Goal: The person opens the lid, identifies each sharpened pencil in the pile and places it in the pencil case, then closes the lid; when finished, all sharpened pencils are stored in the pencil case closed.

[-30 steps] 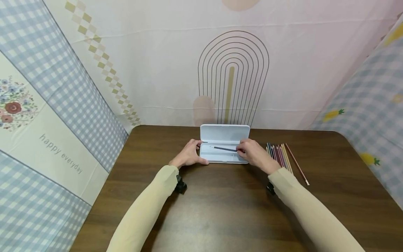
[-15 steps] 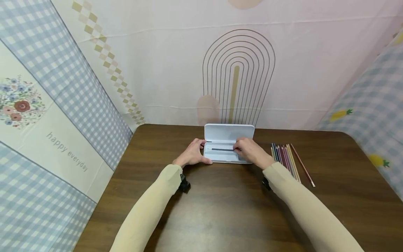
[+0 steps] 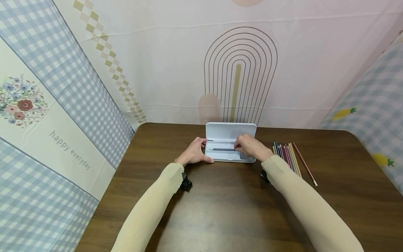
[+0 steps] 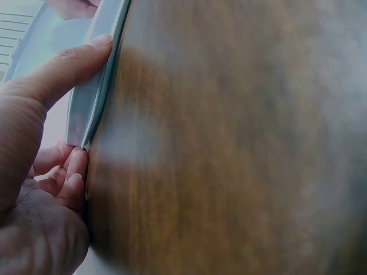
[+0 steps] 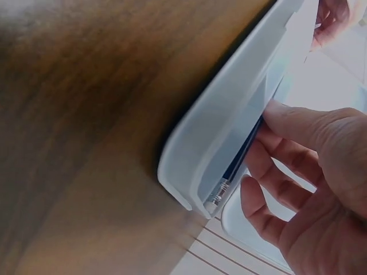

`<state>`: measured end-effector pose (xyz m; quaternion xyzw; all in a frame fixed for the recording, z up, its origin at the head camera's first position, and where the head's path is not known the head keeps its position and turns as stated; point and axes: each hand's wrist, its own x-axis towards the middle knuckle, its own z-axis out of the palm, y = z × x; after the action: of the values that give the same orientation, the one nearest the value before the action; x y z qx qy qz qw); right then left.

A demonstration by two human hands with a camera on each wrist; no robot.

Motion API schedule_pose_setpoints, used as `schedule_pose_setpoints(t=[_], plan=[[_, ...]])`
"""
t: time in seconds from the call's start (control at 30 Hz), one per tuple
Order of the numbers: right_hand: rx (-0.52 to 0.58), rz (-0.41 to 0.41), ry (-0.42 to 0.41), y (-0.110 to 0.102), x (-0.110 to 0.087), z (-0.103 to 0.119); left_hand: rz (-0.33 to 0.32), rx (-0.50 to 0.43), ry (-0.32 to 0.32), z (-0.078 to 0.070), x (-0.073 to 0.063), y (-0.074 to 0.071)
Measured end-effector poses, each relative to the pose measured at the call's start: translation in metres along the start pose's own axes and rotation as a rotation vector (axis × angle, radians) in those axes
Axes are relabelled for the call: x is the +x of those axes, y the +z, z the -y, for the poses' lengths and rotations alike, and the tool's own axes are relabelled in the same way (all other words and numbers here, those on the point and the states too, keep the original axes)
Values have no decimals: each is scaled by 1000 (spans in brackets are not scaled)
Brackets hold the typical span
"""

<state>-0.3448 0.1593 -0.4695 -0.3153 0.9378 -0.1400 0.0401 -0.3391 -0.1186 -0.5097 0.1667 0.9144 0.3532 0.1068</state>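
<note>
A white pencil case [image 3: 231, 132] stands with its lid raised at the back of the table. My left hand [image 3: 194, 151] holds its left end, thumb on the front edge and fingers at the side; the left wrist view shows that grip on the case [image 4: 86, 109] closely. Inside the case lies a dark blue pencil [image 3: 221, 149]. My right hand [image 3: 249, 146] pinches this pencil with thumb and fingertips. In the right wrist view the pencil [image 5: 239, 156] sits within the case walls, its metal-banded eraser end by the case's corner.
Several coloured pencils [image 3: 288, 155] lie side by side right of the case, partly hidden by the right forearm. A reddish pencil [image 3: 305, 164] with a pale end lies slightly apart. A patterned cloth [image 3: 173, 70] hangs behind the brown table [image 3: 220, 210].
My right hand has moved a little left and lowered the dark blue pencil into the case, from slanted to nearly level. The left hand keeps its hold. The head view has shifted slightly.
</note>
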Motion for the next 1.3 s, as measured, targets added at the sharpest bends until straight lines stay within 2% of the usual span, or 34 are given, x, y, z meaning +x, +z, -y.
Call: schedule_pose_setpoints(t=[0.47,0.83,1.3], plan=[[31,72,30,-1,8,-7,-8,-1,-16,0,0,2],[39,69,10,-2,8,-8,-27,24,-5,0,1,3],[52,58,49,-3,3,-4,-41,23,-14,2,0,4]])
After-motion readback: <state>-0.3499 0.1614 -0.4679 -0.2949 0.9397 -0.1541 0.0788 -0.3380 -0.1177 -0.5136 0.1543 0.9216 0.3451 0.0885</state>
